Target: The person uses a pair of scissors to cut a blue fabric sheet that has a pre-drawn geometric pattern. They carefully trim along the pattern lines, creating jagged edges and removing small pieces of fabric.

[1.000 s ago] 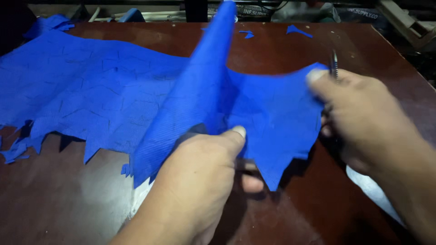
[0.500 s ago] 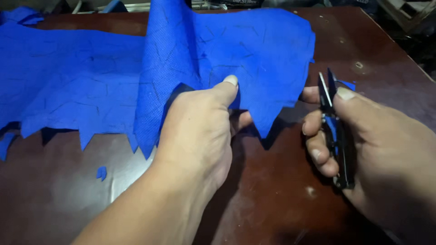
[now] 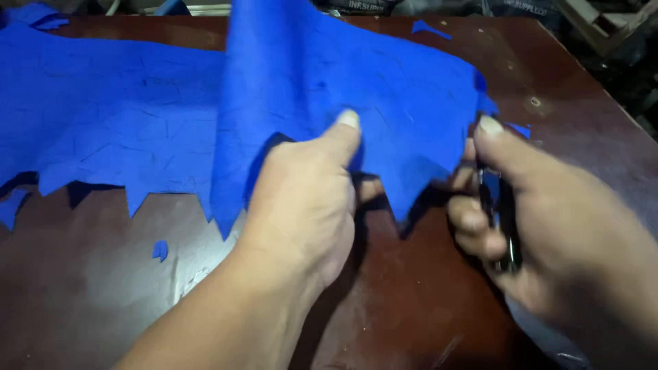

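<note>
A large blue sheet point(image 3: 130, 116) with a jagged near edge lies over a dark brown table point(image 3: 439, 301). My left hand point(image 3: 308, 199) pinches a raised fold of the sheet, thumb on top. My right hand point(image 3: 541, 219) grips small dark snips point(image 3: 497, 212), its thumb at the sheet's right edge. The blades are hidden behind my fingers and the sheet.
Small blue scraps lie on the table: one point(image 3: 160, 250) near the left front, one point(image 3: 428, 29) at the far edge, one point(image 3: 521, 129) by my right thumb. The table's right edge point(image 3: 603, 89) drops to dark clutter. A pale patch point(image 3: 199, 277) shows under my left forearm.
My right hand with the snips has moved in from the right to the sheet's right edge. My left hand keeps its pinch on the fold.
</note>
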